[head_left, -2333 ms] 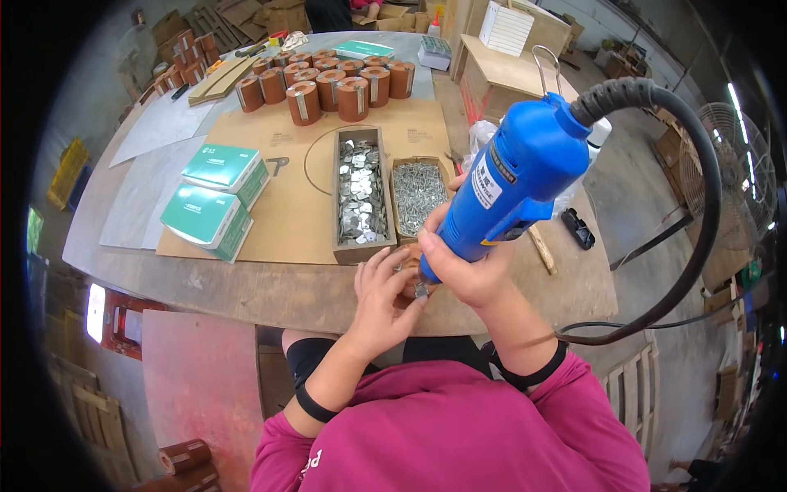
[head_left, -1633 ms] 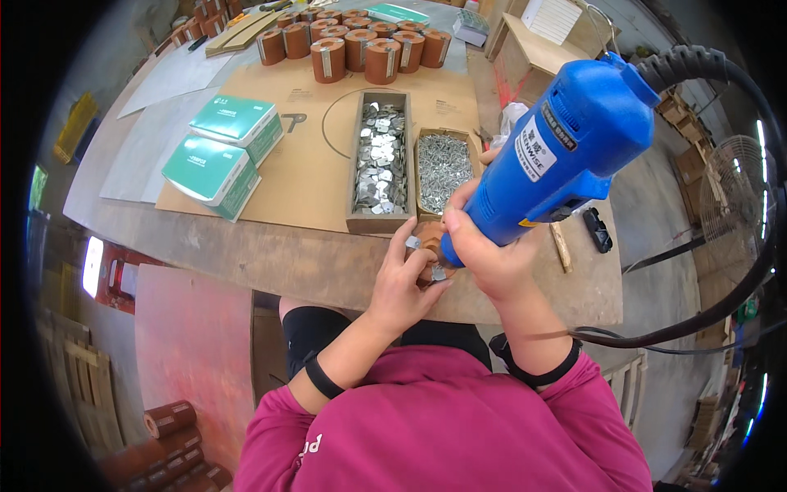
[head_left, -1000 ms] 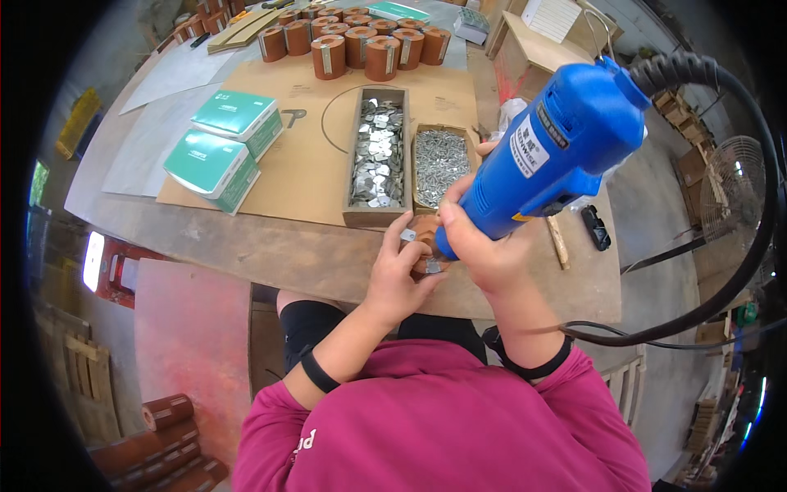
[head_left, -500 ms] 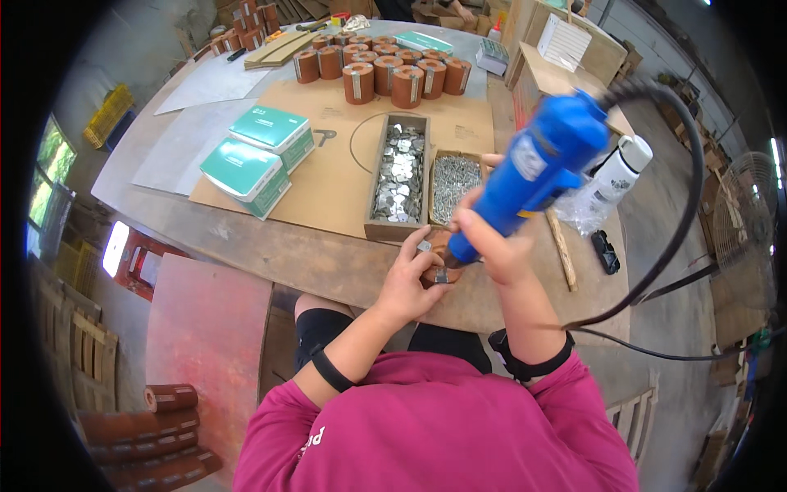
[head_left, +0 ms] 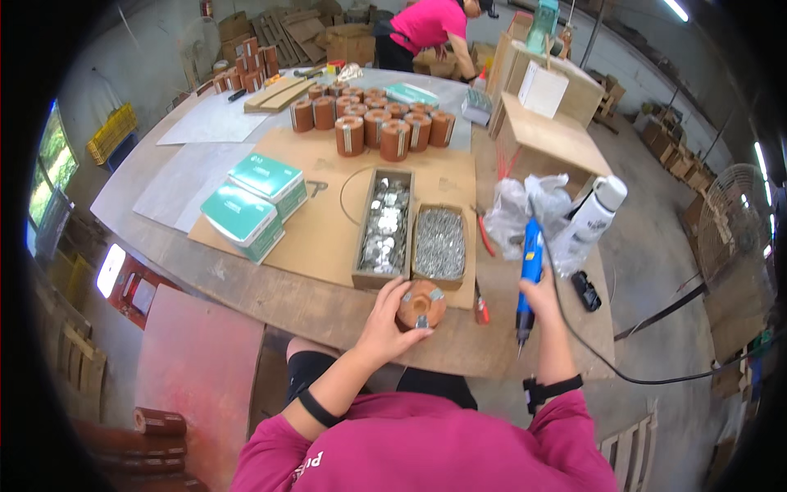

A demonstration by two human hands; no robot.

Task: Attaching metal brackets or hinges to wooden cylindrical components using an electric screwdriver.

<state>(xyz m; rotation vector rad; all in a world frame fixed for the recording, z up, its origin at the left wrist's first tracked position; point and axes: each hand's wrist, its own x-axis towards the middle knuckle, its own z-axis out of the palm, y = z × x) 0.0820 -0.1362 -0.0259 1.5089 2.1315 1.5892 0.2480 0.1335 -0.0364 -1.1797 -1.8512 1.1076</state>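
Observation:
My left hand (head_left: 384,330) is wrapped round the left side of a brown cylinder (head_left: 435,306), which stands on the near edge of the table. Small metal clips sit on its top face around a centre hole. To the right, my right hand (head_left: 539,297) grips a blue electric screwdriver (head_left: 532,256), its bit pointing down and apart from the cylinder. Just beyond the cylinder are a long wooden tray (head_left: 379,282) of flat metal pieces and a carton (head_left: 443,284) of screws or nails.
Green-and-white boxes (head_left: 240,215) are stacked at left, and many brown cylinders (head_left: 349,138) stand farther back. A small red-handled tool (head_left: 481,312), a plastic bag (head_left: 504,215), a white bottle (head_left: 592,215) and a black object (head_left: 586,291) lie right. Another person (head_left: 426,31) bends beyond the table.
The screwdriver has moved off the cylinder to the right and now points down. My left hand still holds the cylinder, whose top now shows. A person has come into view at the back.

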